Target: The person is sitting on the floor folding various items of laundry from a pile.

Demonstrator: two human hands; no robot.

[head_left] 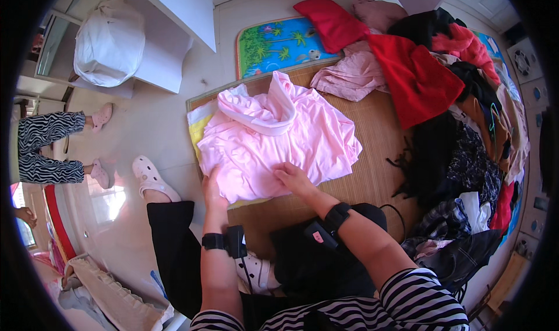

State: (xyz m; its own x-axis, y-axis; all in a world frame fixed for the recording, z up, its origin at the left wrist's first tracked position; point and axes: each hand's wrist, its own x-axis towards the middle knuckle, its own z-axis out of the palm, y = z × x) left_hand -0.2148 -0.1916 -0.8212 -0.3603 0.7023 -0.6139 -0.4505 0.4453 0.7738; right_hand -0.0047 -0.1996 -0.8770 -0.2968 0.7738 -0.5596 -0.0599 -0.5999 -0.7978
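A light pink garment (317, 130) lies bunched in front of me, with a wide folded band looping across its top. My left hand (214, 188) grips its near left edge, the fingers partly hidden by the cloth. At the near middle edge, my right hand (294, 178) pinches the fabric with curled fingers. Beneath the garment a yellow and white cloth (201, 134) shows along the left and near sides. Both lie on a brown woven mat (378, 147).
A large heap of clothes, with a red cloth (416, 78) and a black fringed scarf (431, 156), covers the right side. A colourful palm-tree mat (265, 50) lies beyond. Another person in zebra-striped trousers (49, 150) is at the left. A white bag (110, 43) sits upper left.
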